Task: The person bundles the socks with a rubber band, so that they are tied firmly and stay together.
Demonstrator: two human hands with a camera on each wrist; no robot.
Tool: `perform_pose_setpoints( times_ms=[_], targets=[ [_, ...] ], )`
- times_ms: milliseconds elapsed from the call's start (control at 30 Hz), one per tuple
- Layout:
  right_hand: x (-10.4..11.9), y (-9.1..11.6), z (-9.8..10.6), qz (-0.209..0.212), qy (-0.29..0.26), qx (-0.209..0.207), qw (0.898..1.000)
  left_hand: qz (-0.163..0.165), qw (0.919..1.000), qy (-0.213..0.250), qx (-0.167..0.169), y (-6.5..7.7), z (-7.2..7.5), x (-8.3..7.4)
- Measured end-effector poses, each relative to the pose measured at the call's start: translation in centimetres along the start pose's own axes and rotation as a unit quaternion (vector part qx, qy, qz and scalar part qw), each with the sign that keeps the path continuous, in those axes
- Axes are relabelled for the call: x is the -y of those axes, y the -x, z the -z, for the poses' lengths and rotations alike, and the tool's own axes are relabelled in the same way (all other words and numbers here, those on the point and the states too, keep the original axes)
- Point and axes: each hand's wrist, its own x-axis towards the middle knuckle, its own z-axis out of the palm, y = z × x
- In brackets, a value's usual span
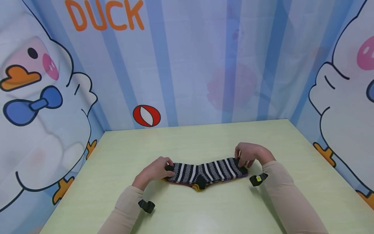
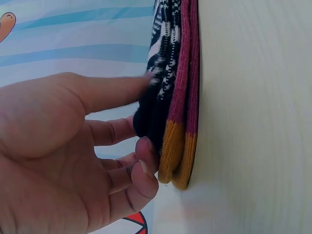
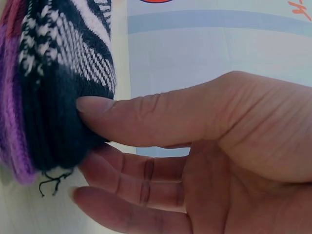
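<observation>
Black-and-white patterned socks (image 1: 214, 170) lie flat and stacked, toes to the left and cuffs to the right. Under them are maroon socks with mustard toes (image 2: 171, 148) and a purple cuff (image 3: 10, 112); the head view shows just their edges and a mustard heel (image 1: 198, 187). At the toe end, my left hand (image 1: 155, 169) pinches the black toes between thumb and fingers. My right hand (image 1: 249, 152) pinches the black cuff, thumb on top and fingertips hidden behind it. Loose dark threads (image 3: 56, 181) hang from that cuff.
The socks lie on a pale yellow-green table (image 1: 204, 214). A striped blue backdrop (image 1: 193, 65) with printed ducks rises behind the table and along both sides. Each wrist carries a small black camera (image 1: 146, 206).
</observation>
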Motion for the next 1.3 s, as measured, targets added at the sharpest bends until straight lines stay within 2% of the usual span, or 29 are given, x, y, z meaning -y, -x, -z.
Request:
perform_pose_setpoints(
  times_ms=[433, 767, 1133, 1300],
  targets=[
    [0.0, 0.1, 0.1, 0.006, 0.012, 0.002, 1.0, -0.004, 0.9996, -0.005, -0.028, -0.1, -0.4, -0.2],
    [0.1, 0.2, 0.1, 0.007, 0.017, 0.005, 1.0, 0.001, 0.9998, -0.004, -0.017, -0.2, -0.5, -0.3],
    [0.5, 0.7, 0.5, 0.022, 0.044, 0.012, 0.999, 0.015, 0.9984, -0.042, -0.034, 0.5, -0.5, -1.2],
    [0.3, 0.8, 0.7, 0.024, 0.045, 0.013, 0.999, 0.01, 0.9974, -0.053, -0.047, 0.5, -0.6, -1.5]
  ],
)
